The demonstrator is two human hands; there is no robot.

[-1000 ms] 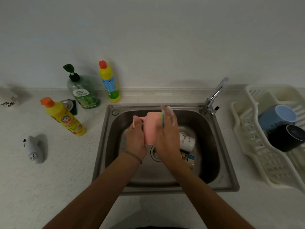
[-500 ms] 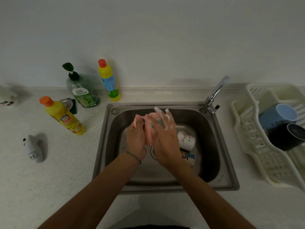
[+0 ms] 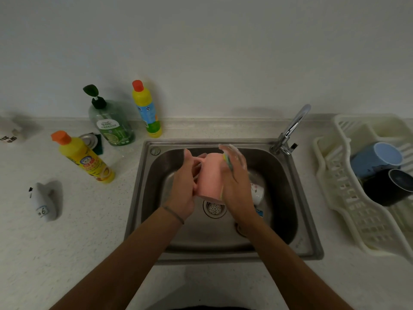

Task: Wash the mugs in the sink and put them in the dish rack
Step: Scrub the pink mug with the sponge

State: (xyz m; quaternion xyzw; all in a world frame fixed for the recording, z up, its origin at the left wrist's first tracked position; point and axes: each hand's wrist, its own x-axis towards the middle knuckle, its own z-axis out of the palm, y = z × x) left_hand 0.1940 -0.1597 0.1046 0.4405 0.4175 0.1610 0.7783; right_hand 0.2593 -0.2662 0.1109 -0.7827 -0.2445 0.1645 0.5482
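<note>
Over the steel sink [image 3: 299, 222] my left hand [image 3: 184, 187] grips a pink mug [image 3: 210, 175] by its handle side, rim turned toward me. My soapy right hand [image 3: 235, 184] presses a yellow-green sponge [image 3: 227, 161] flat against the mug's right wall. Behind my right hand a white patterned mug [image 3: 257, 191] lies in the basin, and a bit of a blue-printed mug [image 3: 259, 212] shows below it. The cream dish rack [image 3: 348, 198] on the right holds a light blue mug [image 3: 377, 159] and a black mug [image 3: 388, 189].
The chrome faucet [image 3: 290, 128] rises at the sink's back right corner. On the left counter stand a green soap pump bottle [image 3: 111, 124], two yellow bottles [image 3: 85, 159] [image 3: 146, 109], a scourer in a metal dish [image 3: 91, 140] and a small white object [image 3: 45, 202].
The pink mug has been turned in my left hand, and my right hand with the sponge has slid from its top down along its right side.
</note>
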